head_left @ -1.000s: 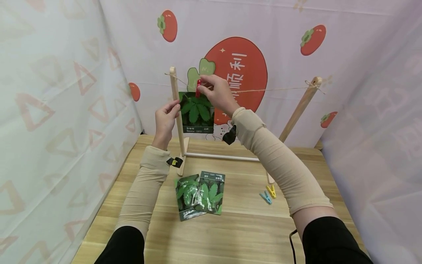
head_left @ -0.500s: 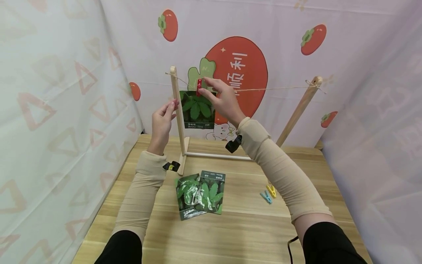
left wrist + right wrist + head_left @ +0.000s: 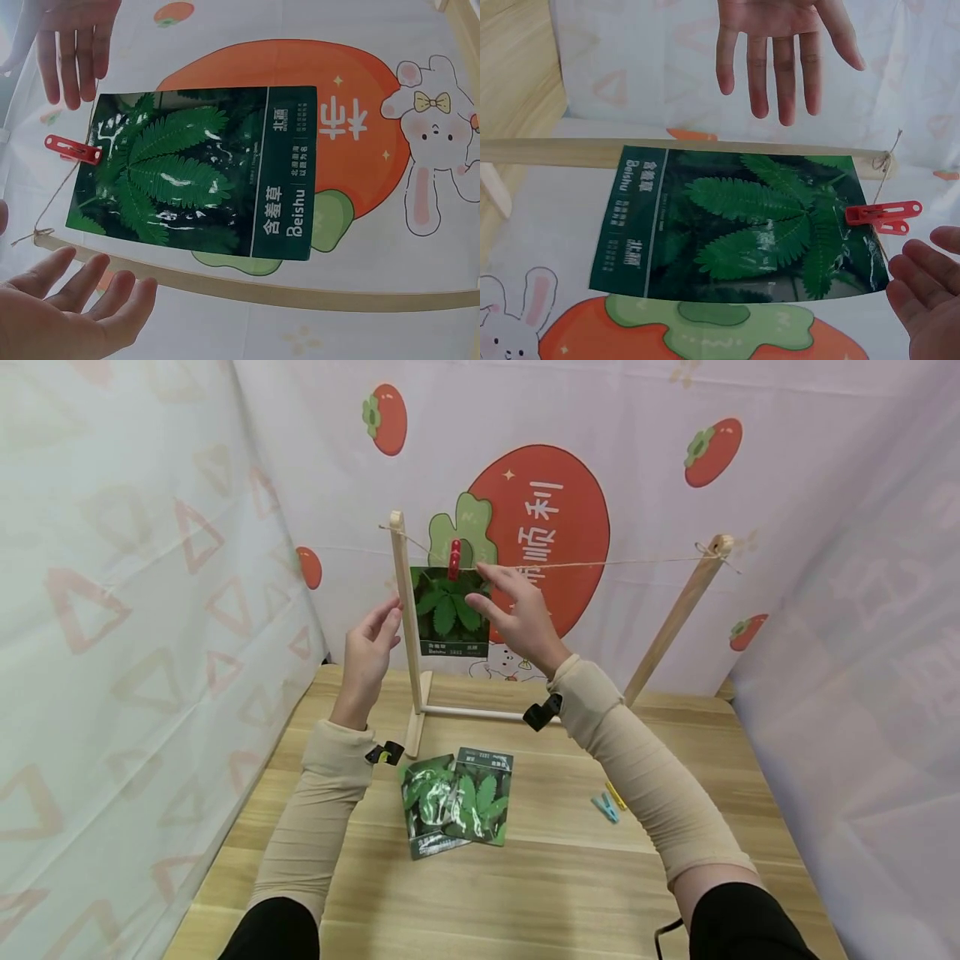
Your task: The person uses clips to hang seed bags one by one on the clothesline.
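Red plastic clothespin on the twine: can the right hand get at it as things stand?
Probably yes: the right hand is empty and just beside the red plastic clothespin, with nothing seen between them. Its handles stick up free above the thin brown twine, so a pinch looks feasible.

Head view forward-down, wide — wrist views close, packet (image 3: 187, 176) in all

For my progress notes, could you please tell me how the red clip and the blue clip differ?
The red clip holds a packet on the string; the blue clip lies loose on the table. The red clip stands upright, while the blue clip lies flat. Neither is being held.
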A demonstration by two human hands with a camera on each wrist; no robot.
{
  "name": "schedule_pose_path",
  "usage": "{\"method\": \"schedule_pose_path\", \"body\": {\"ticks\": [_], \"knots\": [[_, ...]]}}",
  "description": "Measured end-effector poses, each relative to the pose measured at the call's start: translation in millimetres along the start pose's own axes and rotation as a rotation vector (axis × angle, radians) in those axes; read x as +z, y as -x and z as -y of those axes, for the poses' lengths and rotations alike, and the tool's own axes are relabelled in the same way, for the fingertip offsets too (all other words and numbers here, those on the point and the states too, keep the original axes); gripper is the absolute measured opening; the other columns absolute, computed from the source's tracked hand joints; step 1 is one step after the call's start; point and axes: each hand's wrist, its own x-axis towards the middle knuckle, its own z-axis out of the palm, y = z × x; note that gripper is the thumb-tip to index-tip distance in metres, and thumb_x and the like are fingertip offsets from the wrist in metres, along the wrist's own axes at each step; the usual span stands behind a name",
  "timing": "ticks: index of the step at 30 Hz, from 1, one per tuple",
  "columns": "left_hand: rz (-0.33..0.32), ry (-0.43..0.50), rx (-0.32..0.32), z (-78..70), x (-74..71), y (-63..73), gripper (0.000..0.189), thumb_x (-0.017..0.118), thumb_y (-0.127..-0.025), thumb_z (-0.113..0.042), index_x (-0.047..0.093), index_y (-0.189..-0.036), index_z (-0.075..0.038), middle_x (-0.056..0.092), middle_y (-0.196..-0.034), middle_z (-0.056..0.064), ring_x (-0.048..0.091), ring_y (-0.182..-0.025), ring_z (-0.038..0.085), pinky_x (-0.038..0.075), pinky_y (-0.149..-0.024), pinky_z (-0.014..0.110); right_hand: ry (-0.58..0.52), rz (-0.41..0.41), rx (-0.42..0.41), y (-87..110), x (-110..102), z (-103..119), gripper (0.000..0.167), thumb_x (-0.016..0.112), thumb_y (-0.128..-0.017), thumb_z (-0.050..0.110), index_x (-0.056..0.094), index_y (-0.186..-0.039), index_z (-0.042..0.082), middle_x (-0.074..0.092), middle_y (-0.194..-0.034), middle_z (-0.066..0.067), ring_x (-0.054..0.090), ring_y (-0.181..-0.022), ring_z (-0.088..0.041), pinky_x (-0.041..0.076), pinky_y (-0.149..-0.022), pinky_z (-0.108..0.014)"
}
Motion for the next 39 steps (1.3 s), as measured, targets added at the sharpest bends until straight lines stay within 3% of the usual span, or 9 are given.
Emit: {"method": "schedule_pose_path", "body": {"ticks": [7,13,21,30,39], "knots": [[0.069,-0.018,-0.012,5.4,-2.0,9.8,0.050,0.050,-0.102,-0.028,0.043,-0.145,-0.003,0.046,-0.149,0.016,0.043,-0.137,0.031,0.038,-0.111,0.048,0.002,-0.006,0.001,18.4,-3,-9,0.055,0.063,-0.096,0.027,0.047,-0.144,0.006,0.051,-0.143,-0.014,0.046,-0.135,-0.025,0.039,-0.112,-0.046],[0.106,-0.058,-0.036,11.4,-3.7,18.5,0.053,0.052,-0.101,-0.030,0.042,-0.146,-0.004,0.044,-0.150,0.016,0.040,-0.140,0.025,0.032,-0.117,0.042,0.016,-0.017,-0.013,32.3,-3,-17,0.053,0.063,-0.095,0.024,0.048,-0.143,0.005,0.053,-0.140,-0.016,0.049,-0.133,-0.027,0.044,-0.107,-0.048],[0.124,-0.071,-0.064,25.9,-4.0,28.9,0.052,0.052,-0.101,-0.027,0.041,-0.147,-0.004,0.042,-0.151,0.015,0.035,-0.142,0.026,0.029,-0.119,0.043,0.026,-0.001,0.025,52.0,-5,-30,0.054,0.064,-0.095,0.023,0.047,-0.144,0.009,0.052,-0.141,-0.015,0.047,-0.133,-0.028,0.042,-0.108,-0.050],[0.158,-0.086,-0.083,32.4,-3.9,39.7,0.056,0.052,-0.101,-0.026,0.035,-0.148,-0.001,0.035,-0.155,0.018,0.030,-0.146,0.030,0.026,-0.120,0.047,0.036,0.002,0.047,72.8,-8,-43,0.054,0.062,-0.096,0.030,0.048,-0.144,0.011,0.053,-0.140,-0.014,0.048,-0.132,-0.028,0.043,-0.105,-0.053],[0.159,-0.119,-0.089,45.9,-6.4,46.8,0.057,0.053,-0.101,-0.028,0.036,-0.148,-0.001,0.035,-0.155,0.020,0.030,-0.146,0.030,0.028,-0.118,0.049,0.034,-0.049,0.086,93.4,-17,-56,0.053,0.065,-0.095,0.021,0.048,-0.143,0.007,0.054,-0.137,-0.016,0.051,-0.125,-0.031,0.043,-0.104,-0.053]]}}
